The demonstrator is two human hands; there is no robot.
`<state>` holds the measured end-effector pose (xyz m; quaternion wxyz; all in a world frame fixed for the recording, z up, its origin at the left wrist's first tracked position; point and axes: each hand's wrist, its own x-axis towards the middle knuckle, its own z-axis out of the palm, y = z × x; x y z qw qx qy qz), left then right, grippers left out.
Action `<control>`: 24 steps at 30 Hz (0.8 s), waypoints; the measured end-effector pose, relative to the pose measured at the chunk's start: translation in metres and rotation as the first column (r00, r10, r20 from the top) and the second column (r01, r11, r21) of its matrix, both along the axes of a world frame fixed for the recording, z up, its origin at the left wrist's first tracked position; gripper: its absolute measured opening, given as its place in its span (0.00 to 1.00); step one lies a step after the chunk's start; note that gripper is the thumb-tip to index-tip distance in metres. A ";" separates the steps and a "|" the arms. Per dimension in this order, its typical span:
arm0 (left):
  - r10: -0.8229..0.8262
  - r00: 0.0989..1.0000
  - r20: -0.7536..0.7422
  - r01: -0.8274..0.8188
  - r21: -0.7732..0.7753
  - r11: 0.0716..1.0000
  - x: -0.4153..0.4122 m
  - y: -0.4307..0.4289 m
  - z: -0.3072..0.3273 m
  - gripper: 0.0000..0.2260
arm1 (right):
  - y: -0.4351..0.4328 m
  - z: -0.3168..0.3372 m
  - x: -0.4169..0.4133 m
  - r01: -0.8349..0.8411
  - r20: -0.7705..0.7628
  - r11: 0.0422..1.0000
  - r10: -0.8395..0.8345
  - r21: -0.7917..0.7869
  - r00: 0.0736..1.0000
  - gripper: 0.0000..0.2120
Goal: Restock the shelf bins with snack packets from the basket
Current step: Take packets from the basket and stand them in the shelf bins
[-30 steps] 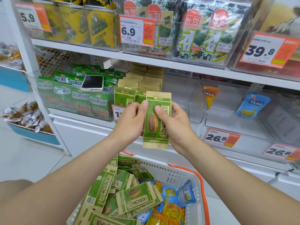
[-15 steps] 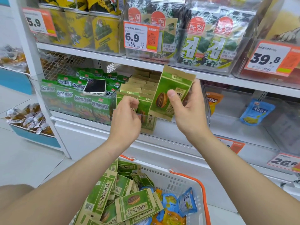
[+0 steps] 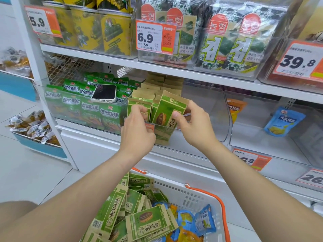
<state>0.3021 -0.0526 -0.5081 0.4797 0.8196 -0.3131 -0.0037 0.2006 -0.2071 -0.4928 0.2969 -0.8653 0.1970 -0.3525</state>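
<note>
at the middle shelf, in the head view, the right hand (image 3: 194,126) pinches a green sunflower seed packet (image 3: 167,112) between thumb and curled fingers. its lower end is already behind the front wall of the clear bin (image 3: 209,110), and it leans to the right beside the row of like packets (image 3: 157,88) standing there. the left hand (image 3: 138,131) has its fingers curled over the top of the front packet (image 3: 139,103) of that row, probably to hold a slot open; how firm that grip is i cannot tell.

the held packet is tilted, so if it is let go like this it may slump flat into the bin's bare right half instead of standing face out. if the left grip eases too soon, the row could lean forward and close the gap. the packet's bottom edge could also catch on the bin's front lip and crease.

a phone (image 3: 104,93) lies loose on the vegetable crisp packets (image 3: 89,109) in the next bin, near the left hand; a careless nudge could slide it off.

the basket (image 3: 183,194) below holds many more packets, so much of the job seems left.
</note>
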 end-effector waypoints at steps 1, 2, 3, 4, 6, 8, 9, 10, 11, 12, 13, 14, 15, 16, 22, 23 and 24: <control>0.000 1.000 -0.001 0.000 0.001 1.000 0.000 0.000 0.000 0.26 | -0.002 0.001 0.002 0.014 -0.020 1.000 -0.015 -0.002 1.000 0.09; 0.001 1.000 -0.001 -0.001 0.002 1.000 0.000 0.000 0.000 0.26 | -0.004 0.001 0.004 0.023 -0.045 1.000 -0.024 -0.019 0.999 0.08; 0.003 1.000 0.001 -0.003 0.002 1.000 0.000 0.000 0.000 0.26 | -0.004 0.001 0.006 0.025 -0.078 0.999 -0.028 -0.042 0.997 0.08; 0.005 1.000 0.007 -0.005 0.001 1.000 0.001 -0.001 0.000 0.26 | -0.004 -0.002 0.009 0.017 -0.114 0.998 -0.025 -0.065 0.993 0.07; 0.010 1.000 0.023 -0.010 0.002 1.000 0.001 -0.002 -0.001 0.26 | -0.003 -0.008 0.017 -0.006 -0.196 0.996 -0.011 -0.089 0.981 0.06; 0.012 0.999 0.045 -0.012 0.007 1.000 0.001 -0.004 -0.002 0.26 | -0.001 -0.013 0.024 -0.030 -0.259 0.994 0.002 -0.107 0.966 0.07; 0.011 0.998 0.058 -0.012 0.009 1.000 0.001 -0.005 -0.002 0.26 | 0.000 -0.014 0.026 -0.030 -0.277 0.993 -0.004 -0.118 0.961 0.07; 0.010 0.997 0.072 -0.011 0.009 1.000 0.000 -0.006 -0.002 0.27 | 0.001 -0.014 0.027 -0.018 -0.269 0.993 -0.014 -0.116 0.963 0.09; 0.009 0.996 0.086 -0.009 0.007 1.000 0.000 -0.006 -0.002 0.29 | 0.004 -0.013 0.026 0.004 -0.235 0.996 -0.026 -0.093 0.972 0.12; 0.005 0.995 0.101 -0.006 0.004 1.000 -0.001 -0.005 -0.002 0.31 | 0.007 -0.013 0.025 0.028 -0.181 0.998 -0.038 -0.057 0.983 0.17; 0.000 0.993 0.121 -0.001 0.006 1.000 -0.002 -0.005 -0.002 0.34 | 0.010 -0.012 0.023 0.058 -0.135 0.998 -0.062 -0.034 0.989 0.23; -0.005 0.989 0.149 0.003 0.018 1.000 -0.002 -0.005 -0.002 0.38 | 0.012 -0.011 0.023 0.096 -0.123 0.995 -0.099 -0.030 0.987 0.28; -0.008 0.983 0.182 0.000 0.047 0.999 -0.003 -0.005 -0.002 0.40 | 0.013 -0.012 0.023 0.141 -0.170 0.990 -0.144 -0.030 0.975 0.31; -0.009 0.978 0.210 -0.010 0.088 0.996 -0.003 -0.005 -0.002 0.43 | 0.012 -0.011 0.024 0.175 -0.258 0.984 -0.175 -0.025 0.950 0.32; 0.021 0.972 0.233 -0.089 0.284 0.955 -0.004 -0.012 -0.008 0.48 | 0.015 -0.007 0.034 0.088 -0.637 0.996 -0.083 -0.024 0.766 0.22; 0.030 0.973 0.227 -0.096 0.285 0.954 -0.002 -0.013 -0.008 0.48 | 0.016 -0.005 0.034 0.055 -0.661 0.998 -0.068 -0.040 0.748 0.22; 0.040 0.973 0.226 -0.102 0.270 0.957 -0.001 -0.014 -0.008 0.47 | 0.013 -0.004 0.034 0.015 -0.667 0.999 -0.039 -0.042 0.744 0.22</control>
